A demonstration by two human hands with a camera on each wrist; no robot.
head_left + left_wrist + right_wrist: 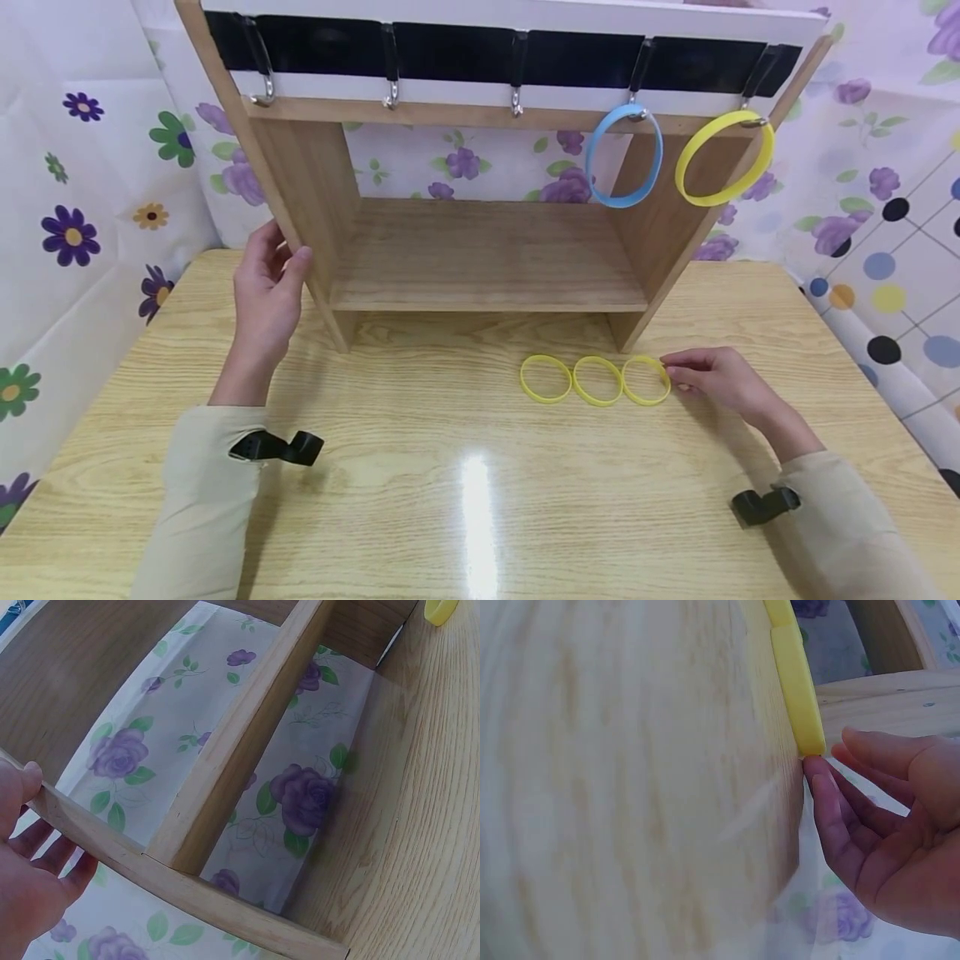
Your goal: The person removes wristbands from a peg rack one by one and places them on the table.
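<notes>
My left hand (267, 287) grips the front edge of the left side panel of a wooden shelf (491, 250), thumb in front and fingers behind. The left wrist view shows the same hand (37, 862) around that panel edge. Three yellow rings lie in a row on the table: a left ring (546, 399), a middle ring (597, 402) and a right ring (647, 402). My right hand (720, 379) is at the right ring's outer edge. In the right wrist view the fingertips (817, 766) are right at the ring (799, 690), with the thumb held apart from it.
Metal hooks line the shelf's top rail, among them a left hook (264, 90). A blue ring (626, 202) hangs from one on the right, and a larger yellow ring (697, 200) from the rightmost. Flowered sheeting (97, 167) surrounds the wooden table (375, 500).
</notes>
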